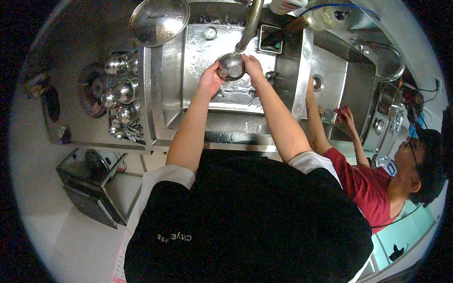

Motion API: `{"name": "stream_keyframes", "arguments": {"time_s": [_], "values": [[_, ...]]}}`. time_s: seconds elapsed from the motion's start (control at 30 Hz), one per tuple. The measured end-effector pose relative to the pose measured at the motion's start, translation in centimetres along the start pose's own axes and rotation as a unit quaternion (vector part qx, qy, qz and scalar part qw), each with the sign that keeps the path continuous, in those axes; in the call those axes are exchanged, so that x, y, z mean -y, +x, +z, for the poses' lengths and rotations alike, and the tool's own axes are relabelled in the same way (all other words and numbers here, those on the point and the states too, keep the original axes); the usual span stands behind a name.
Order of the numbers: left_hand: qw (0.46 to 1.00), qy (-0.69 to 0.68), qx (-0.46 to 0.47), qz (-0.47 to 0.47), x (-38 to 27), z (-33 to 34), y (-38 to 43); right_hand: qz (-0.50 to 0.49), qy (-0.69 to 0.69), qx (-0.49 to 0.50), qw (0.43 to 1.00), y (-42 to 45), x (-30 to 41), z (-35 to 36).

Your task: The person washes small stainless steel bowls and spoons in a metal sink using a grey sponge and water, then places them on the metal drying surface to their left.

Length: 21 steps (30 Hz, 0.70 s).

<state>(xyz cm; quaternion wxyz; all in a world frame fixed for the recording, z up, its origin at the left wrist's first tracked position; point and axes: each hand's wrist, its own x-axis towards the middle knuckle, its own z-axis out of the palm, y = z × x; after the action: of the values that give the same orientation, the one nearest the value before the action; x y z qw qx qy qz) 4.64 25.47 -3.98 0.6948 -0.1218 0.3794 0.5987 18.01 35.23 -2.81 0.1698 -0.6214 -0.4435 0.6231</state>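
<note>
Between my two hands a small round steel bowl is held right below the mouth of the tap. My left hand grips the bowl's left rim, and my right hand has its right rim. Under them lies the wet floor of a steel sink basin, where a few spoons rest near the front. A small round metal piece sits toward the back of the basin. Whether water is running from the tap is hard to tell.
A large round lid leans at the back left. Steel pots and cutlery fill a rack on the left counter. At right, a co-worker in a red shirt reaches into the neighbouring basin. A bottle stands behind.
</note>
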Motion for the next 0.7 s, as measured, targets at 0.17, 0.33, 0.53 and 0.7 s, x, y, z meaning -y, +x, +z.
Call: {"name": "stream_keyframes", "arguments": {"time_s": [0.17,0.33,0.53,0.7], "values": [[0.999,0.03,-0.042,-0.001,-0.1,-3.3,0.8,0.142,0.139,0.111,0.974,-4.1,0.0,0.1],[0.998,0.006,-0.018,0.066,-1.9,-0.8,-0.6,0.128,0.035,0.168,0.977,-2.6,-7.4,1.4],[0.996,-0.053,-0.069,0.027,-3.1,6.0,-0.8,-0.172,-0.5,0.282,0.801,-0.7,-17.0,9.1],[0.999,-0.036,0.004,0.03,-3.9,6.8,-2.5,-0.202,-0.551,0.339,0.735,-1.6,-18.8,10.6]]}}
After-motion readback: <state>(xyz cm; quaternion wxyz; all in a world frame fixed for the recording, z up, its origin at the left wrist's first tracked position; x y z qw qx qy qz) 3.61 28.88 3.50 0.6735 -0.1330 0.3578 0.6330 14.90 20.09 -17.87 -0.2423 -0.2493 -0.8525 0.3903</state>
